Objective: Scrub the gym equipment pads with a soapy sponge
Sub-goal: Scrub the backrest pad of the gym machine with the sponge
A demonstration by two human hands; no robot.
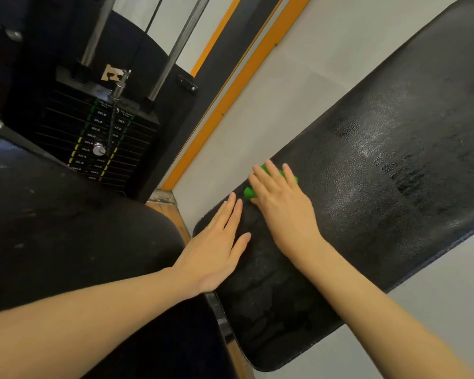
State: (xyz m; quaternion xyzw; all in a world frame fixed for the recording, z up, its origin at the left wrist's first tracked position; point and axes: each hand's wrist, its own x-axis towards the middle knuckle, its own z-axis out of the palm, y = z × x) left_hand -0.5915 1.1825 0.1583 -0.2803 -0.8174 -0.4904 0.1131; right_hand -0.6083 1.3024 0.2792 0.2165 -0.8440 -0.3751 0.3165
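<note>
The green sponge [268, 179] lies under the right hand [281, 203], on the long black pad [381, 170], near the pad's left edge. The right hand lies flat on top of the sponge with its fingers straight and spread, pressing it down on the pad. Only small bits of the sponge show: some green between the fingers, and one round green bit sticking out by the thumb side. The sponge is bright green, and most of it is hidden by the hand. The left hand [216, 250] is just beside the right one, also flat with straight fingers, resting on the near left edge of the same pad and holding nothing. The pad is black with a bumpy skin, and it looks shiny and wet in streaks to the right of the hands. There is one sponge and two hands. A second black pad [66, 231] sits to the left, near the first. Behind it stands one black weight stack [93, 138] with numbers on its plates and a silver pin [98, 149] stuck in it. Two silver rods [175, 50] go up from the stack. An orange strip [230, 91] runs along the gray floor [298, 77].
</note>
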